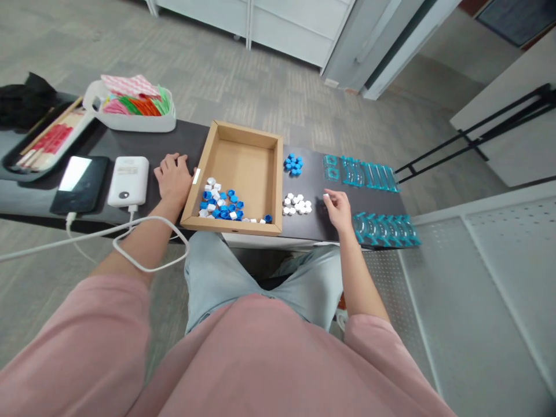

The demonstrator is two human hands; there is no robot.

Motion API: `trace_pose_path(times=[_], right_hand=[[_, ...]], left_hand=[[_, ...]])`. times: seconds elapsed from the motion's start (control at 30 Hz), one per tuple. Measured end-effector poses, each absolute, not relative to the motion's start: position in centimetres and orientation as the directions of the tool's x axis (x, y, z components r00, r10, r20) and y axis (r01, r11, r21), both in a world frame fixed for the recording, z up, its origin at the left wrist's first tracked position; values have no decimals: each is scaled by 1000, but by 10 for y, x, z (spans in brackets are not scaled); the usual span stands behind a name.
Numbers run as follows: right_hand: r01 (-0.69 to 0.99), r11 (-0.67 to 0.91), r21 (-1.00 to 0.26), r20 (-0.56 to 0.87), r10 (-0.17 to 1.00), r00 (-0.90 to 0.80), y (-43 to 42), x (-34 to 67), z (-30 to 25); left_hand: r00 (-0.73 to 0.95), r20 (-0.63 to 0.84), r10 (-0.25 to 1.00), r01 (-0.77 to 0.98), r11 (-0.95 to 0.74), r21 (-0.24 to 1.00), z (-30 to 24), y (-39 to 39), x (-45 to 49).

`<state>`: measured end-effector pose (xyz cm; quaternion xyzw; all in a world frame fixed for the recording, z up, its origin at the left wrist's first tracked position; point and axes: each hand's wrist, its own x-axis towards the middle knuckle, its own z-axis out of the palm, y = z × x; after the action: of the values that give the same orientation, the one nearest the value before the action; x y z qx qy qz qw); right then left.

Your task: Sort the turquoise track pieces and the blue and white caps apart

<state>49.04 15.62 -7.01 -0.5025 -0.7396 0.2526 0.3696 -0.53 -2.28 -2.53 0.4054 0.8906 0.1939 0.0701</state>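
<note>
A shallow cardboard box (247, 227) stands on the dark table in front of me. Loose blue hexagonal pieces (225, 214) and white hexagonal pieces (211, 182) lie mixed in its near left part. My left hand (172, 179) rests flat on the table against the box's left wall, fingers spread, holding nothing. Right of the box are a cluster of blue pieces (293, 165) and, closer to me, a cluster of white pieces (297, 204). My right hand (339, 209) is just beyond the white cluster, thumb and fingers pinched on a small white piece (325, 196).
Teal-edged clear plastic parts (369, 174) lie in rows at the right, with more teal parts (386, 230) nearer me. To the left are a white power bank (129, 180) with a cable, a black phone (81, 184), a white basket (143, 123) and a dark tray (26, 172).
</note>
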Motion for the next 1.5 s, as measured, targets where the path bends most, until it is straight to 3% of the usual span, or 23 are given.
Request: trace_pose_path(times=[0.43, 0.6, 0.87, 1.2, 1.5], right_hand=[[472, 360, -804, 283, 931, -229, 139, 496, -99], [616, 482, -624, 276, 873, -403, 138, 487, -89], [708, 599, -374, 124, 789, -602, 128, 478, -70], [626, 535, -567, 224, 832, -508, 130, 477, -74], [589, 564, -579, 223, 804, -551, 140, 472, -83]], left_hand=[[-670, 15, 742, 709, 634, 309, -22, -21, -7], [-674, 20, 738, 709, 640, 297, -23, -21, -7], [-677, 12, 736, 701, 640, 314, -26, -20, -9], [-665, 11, 747, 701, 620, 352, -27, -22, -10], [-667, 15, 745, 699, 618, 360, -27, -22, -12]])
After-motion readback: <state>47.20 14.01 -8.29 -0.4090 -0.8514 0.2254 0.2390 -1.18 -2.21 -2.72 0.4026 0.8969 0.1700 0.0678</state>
